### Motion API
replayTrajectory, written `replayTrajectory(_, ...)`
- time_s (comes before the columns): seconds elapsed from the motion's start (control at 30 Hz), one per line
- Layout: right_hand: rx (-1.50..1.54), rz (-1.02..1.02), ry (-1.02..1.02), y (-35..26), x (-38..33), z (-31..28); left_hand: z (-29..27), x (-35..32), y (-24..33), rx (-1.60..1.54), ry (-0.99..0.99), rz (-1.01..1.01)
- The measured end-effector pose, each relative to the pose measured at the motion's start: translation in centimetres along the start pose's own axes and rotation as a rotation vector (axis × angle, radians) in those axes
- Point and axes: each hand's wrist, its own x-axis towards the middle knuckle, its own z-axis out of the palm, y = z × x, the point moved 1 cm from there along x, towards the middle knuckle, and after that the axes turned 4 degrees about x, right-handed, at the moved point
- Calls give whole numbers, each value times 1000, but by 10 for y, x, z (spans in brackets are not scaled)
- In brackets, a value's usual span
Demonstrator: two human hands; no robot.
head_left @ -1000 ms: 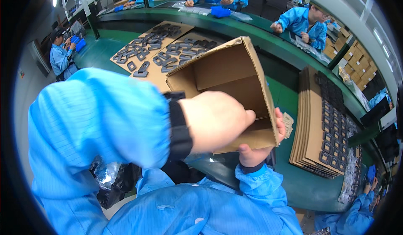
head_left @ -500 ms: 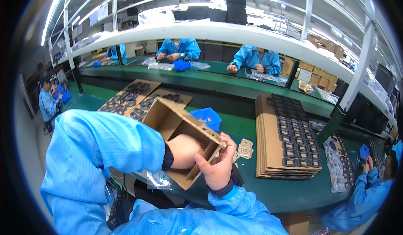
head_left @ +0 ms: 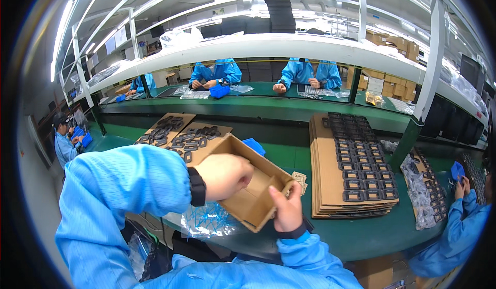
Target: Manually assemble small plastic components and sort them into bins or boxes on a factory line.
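Note:
An open brown cardboard box is tilted above the near edge of the green bench, its inside showing bare cardboard. My right hand grips the box's right end, thumb at the inner side and fingers round the outside. My left hand hovers over the box's left side with its fingers curled closed; what they hold, if anything, is hidden. Behind the box a blue plastic bin is partly covered. Light beige flat pieces lie on the bench just beyond my right hand.
Loose black frames lie on cardboard sheets behind my left arm. At right, a cardboard stack bears rows of black frames. A clear plastic bag lies below the box. A post and co-workers flank the bench.
My left hand has come up out of the box, its fingers now curled. The box has shifted to the right with my right hand, and more of its inside shows.

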Motion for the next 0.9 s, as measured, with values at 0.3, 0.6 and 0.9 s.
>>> replayTrajectory(0.3, 114, 18, 99, -31, -5, -54, -29, 54, -58, -731, 18, -210)
replayTrajectory(0.6, 48, 75, 138, -26, -13, -61, 23, 204, -156, -955, 322, -477)
replayTrajectory(0.9, 91, 157, 85, -23, -11, -66, 47, 168, -145, -982, 154, -481)
